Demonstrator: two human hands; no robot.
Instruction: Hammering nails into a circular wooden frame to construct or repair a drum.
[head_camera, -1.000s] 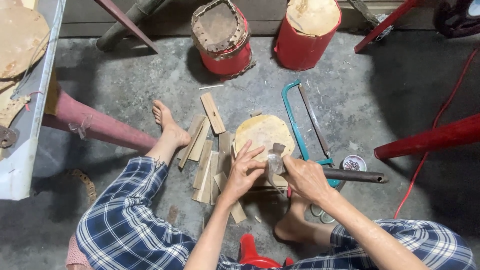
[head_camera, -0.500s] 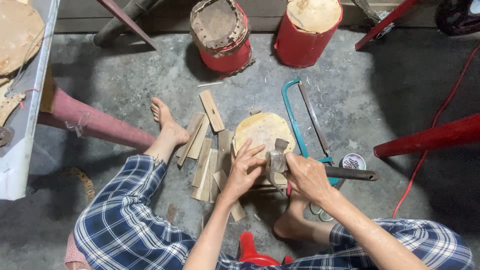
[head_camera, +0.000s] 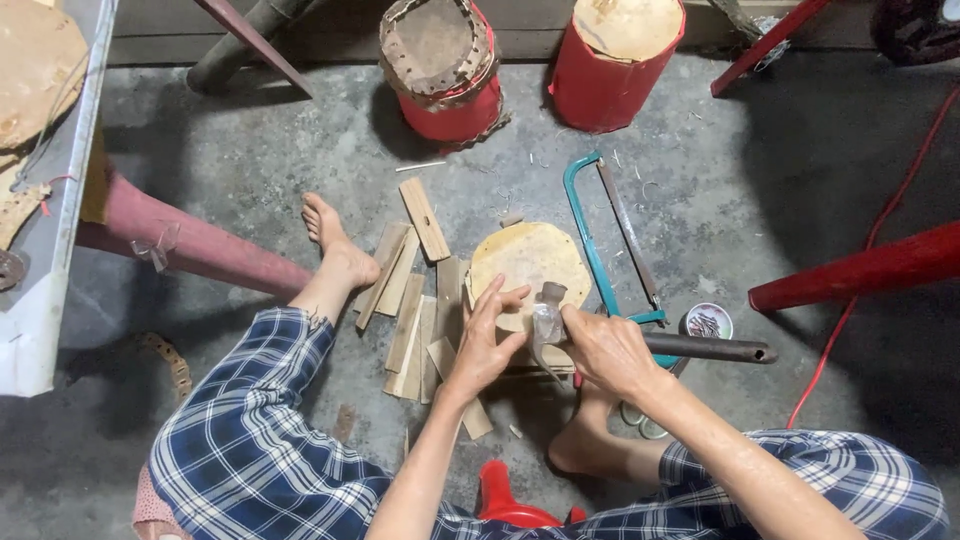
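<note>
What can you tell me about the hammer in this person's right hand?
The hammer has a dull grey metal head and a dark round handle that looks like metal pipe. It lies roughly level, handle running out to the right. The right hand grips it just behind the head, which sits over the near edge of the round wooden block.

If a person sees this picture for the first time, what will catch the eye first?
Probably the two hands at the centre: the right hand holds a hammer over a round wooden block, where the left hand rests. Next, two red drums at the top and wood strips beside the bare foot.
</note>
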